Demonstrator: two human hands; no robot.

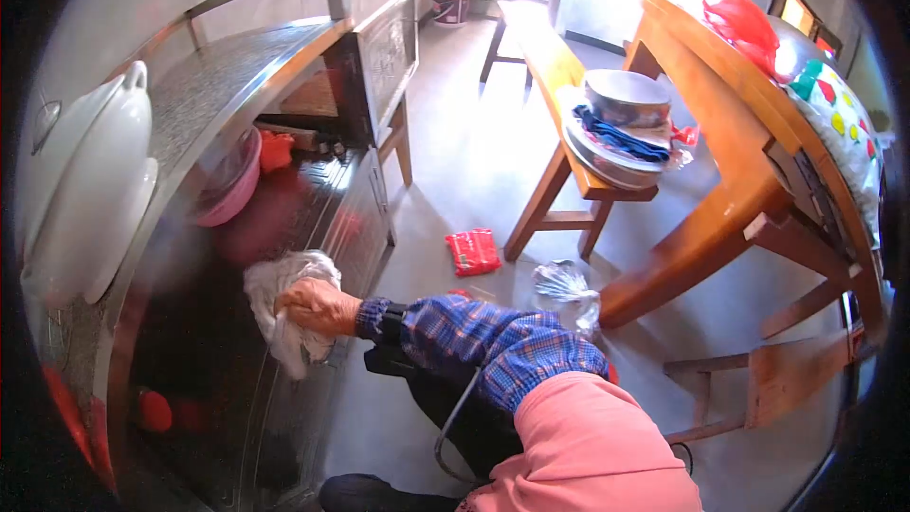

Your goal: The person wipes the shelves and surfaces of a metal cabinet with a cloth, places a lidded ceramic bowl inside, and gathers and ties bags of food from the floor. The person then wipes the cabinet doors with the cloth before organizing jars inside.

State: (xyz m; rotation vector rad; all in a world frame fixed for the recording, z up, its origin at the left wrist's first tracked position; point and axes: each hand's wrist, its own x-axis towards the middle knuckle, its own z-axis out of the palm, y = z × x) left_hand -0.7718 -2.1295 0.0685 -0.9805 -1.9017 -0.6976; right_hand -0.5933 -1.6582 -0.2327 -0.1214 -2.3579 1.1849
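Note:
My right hand (320, 305) reaches leftward into the low cabinet, its fingers closed round a whitish cloth (270, 277). The cloth lies bunched against the dark surface of the cabinet (204, 322), near its front edge. A plaid sleeve cover (502, 337) and a dark band sit on this arm. Deeper inside, beyond the hand, are a pink basin (237, 192) and an orange-red item (276, 150), its kind unclear. My left hand is out of view.
A white lidded tureen (95, 180) stands on the counter (213, 76). A red packet (473, 252) and a clear plastic bag (567, 289) lie on the floor. Round tins (627, 100) rest on a wooden bench (545, 47) beside a table (682, 85). A bucket (451, 4) stands far back.

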